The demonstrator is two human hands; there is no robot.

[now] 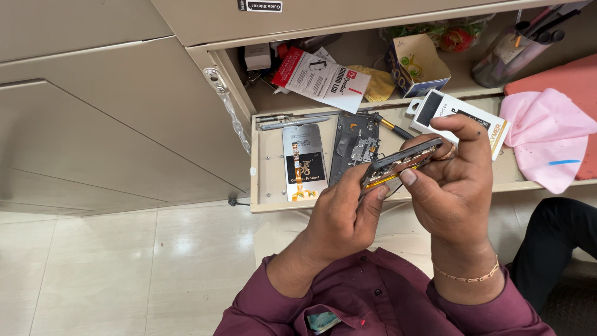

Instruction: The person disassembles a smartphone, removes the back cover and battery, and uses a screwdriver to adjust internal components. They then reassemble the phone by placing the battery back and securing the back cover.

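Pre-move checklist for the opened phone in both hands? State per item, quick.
1. Grip on opened phone: left hand and right hand both on it. ok.
2. Phone clear of the shelf: held above it, edge-on to the camera. ok.
3. Landing spot: replacement screen panel and dark back cover fill the shelf below. not ok.
4. Tool at hand: screwdriver lies behind the phone; tweezers at the shelf's back edge. ok.
5. Internals seated: hidden at this angle. cannot tell.
6. Pink cloth within reach on the right. ok.
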